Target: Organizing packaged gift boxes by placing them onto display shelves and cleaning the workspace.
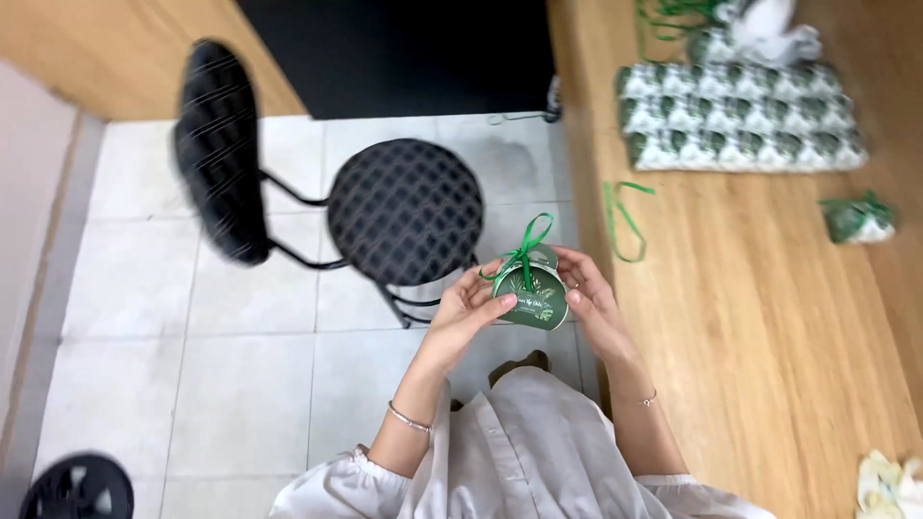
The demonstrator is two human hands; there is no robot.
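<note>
From the head camera, looking straight down, both hands meet in front of the body, above the tiled floor (192, 384) and just left of the edge of the wooden table (769, 317); between them sits a small green favour box (535, 293) with a leaf print and a rounded front, its top closed by a green ribbon bow (526, 245) whose loops stand upright; the left hand (468, 309) cups the box from the left, thumb pressed on its front face and fingers curled round the top near the knot; the right hand (588, 298) holds the right side, fingers close together and lightly bent, tips on the box's edge; as a judgement, the bow looks tied already and the step in hand is settling or checking it, so any further handling calls for a light grip that spares the loops and the thin card walls; on the table lie a loose green ribbon strip (623, 221), a tight block of finished boxes (740, 120), and a single box (859, 218) apart near the right edge; a black round-seated chair (404, 211) stands on the tiles.
</note>
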